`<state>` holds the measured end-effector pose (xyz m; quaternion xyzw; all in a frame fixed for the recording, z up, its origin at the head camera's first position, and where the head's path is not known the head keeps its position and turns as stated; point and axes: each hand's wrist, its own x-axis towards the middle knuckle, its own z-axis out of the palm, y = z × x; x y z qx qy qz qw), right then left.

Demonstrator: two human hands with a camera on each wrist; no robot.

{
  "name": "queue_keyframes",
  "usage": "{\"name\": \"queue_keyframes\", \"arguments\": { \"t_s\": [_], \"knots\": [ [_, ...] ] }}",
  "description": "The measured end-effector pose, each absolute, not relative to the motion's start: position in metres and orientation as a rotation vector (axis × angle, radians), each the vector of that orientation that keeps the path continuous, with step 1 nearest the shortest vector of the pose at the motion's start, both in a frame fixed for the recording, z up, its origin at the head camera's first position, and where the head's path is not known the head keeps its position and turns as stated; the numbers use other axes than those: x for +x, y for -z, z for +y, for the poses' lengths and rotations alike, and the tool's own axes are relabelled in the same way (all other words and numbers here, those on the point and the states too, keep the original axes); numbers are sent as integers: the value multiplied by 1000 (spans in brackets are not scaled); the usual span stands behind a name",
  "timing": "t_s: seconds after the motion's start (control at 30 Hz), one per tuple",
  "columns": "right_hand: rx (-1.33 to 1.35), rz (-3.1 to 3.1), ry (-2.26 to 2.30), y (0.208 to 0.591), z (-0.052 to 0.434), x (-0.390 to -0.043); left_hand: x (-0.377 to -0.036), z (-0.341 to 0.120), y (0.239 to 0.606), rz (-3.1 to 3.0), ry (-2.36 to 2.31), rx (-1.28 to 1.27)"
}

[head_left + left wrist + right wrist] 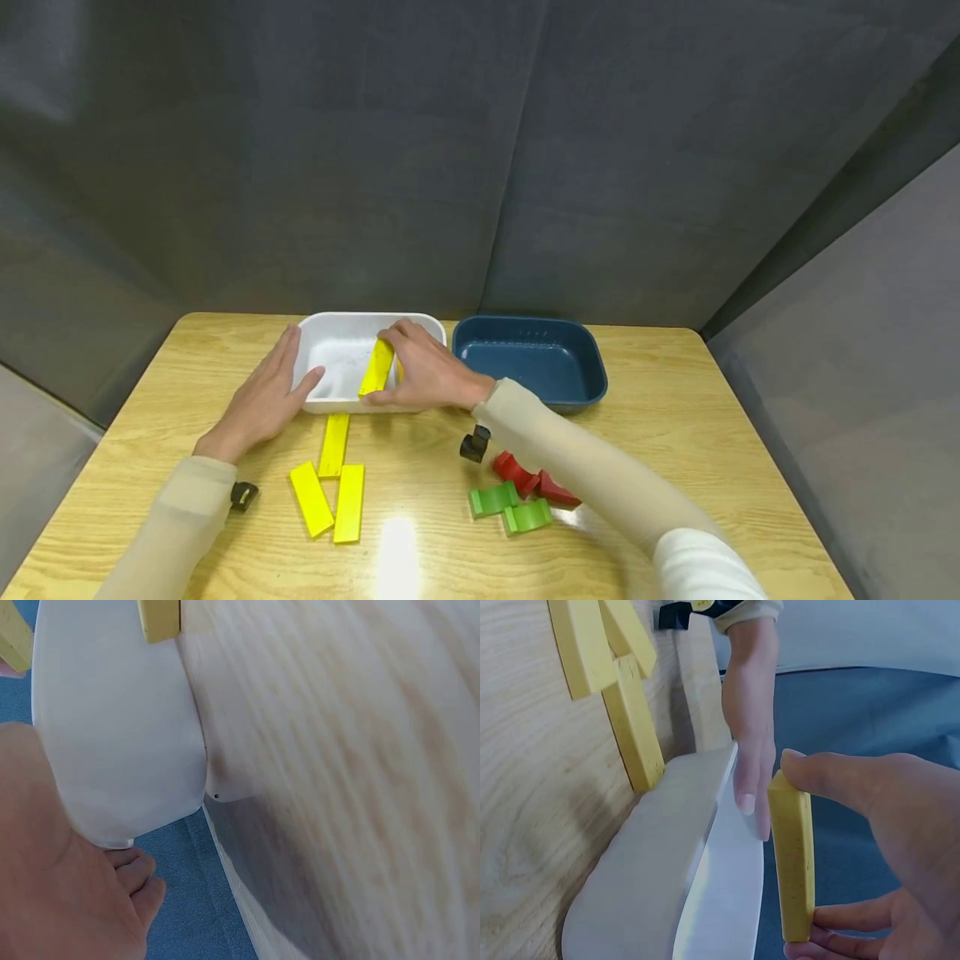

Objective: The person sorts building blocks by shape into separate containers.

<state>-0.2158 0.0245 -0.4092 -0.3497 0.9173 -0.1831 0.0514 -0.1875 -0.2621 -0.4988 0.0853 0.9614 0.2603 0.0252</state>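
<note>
My right hand pinches a yellow rectangular block between thumb and fingertips, over the right half of a white plastic bin. In the right wrist view the block stands on end in the grip. Another bit of yellow shows just behind it, mostly hidden by the hand. My left hand rests at the bin's left end, fingers straight along the outside and thumb over the rim. Three yellow blocks lie on the table before the bin: one by its front wall, two nearer.
A dark blue bin stands to the right of the white one. Nearer on the wooden table lie green curved blocks and red blocks, partly under my right forearm. Grey cloth walls surround the table's back and sides.
</note>
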Motion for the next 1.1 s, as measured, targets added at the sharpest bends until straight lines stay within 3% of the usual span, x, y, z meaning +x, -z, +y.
{"name": "queue_keyframes", "arguments": {
  "t_s": [1.1],
  "knots": [
    [-885,2840,310,433,-10,-262,-191,-262,496,2975,-779,275]
  ]
}}
